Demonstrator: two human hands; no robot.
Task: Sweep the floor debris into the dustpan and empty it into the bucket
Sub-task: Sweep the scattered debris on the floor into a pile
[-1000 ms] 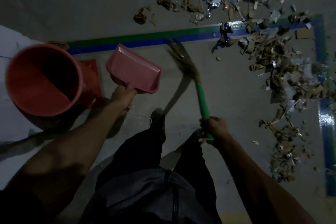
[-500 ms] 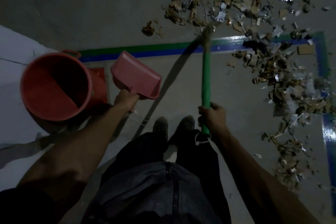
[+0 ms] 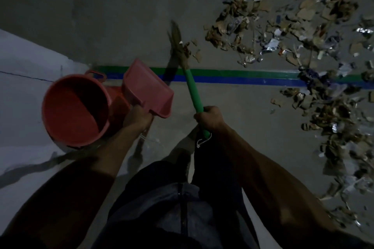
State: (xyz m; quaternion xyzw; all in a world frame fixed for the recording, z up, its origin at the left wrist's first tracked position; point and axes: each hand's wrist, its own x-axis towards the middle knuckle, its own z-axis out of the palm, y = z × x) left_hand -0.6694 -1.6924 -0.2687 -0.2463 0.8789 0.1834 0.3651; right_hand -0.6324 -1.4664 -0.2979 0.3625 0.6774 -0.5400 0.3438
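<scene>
Left hand (image 3: 137, 116) clenched round the handle of a pink plastic dustpan (image 3: 148, 92), tray raised and tilted, just beside the rim of a round red plastic bucket (image 3: 75, 110) standing on the grey concrete floor (image 3: 101, 16). Right hand (image 3: 210, 118) wrapped round the green handle of a straw-bristled broom (image 3: 191, 85), bristles beyond the green and blue floor stripe (image 3: 232, 76), touching a few scraps at the near edge of the scattered cardboard, paper and foil debris (image 3: 303, 46) spread well to the right.
</scene>
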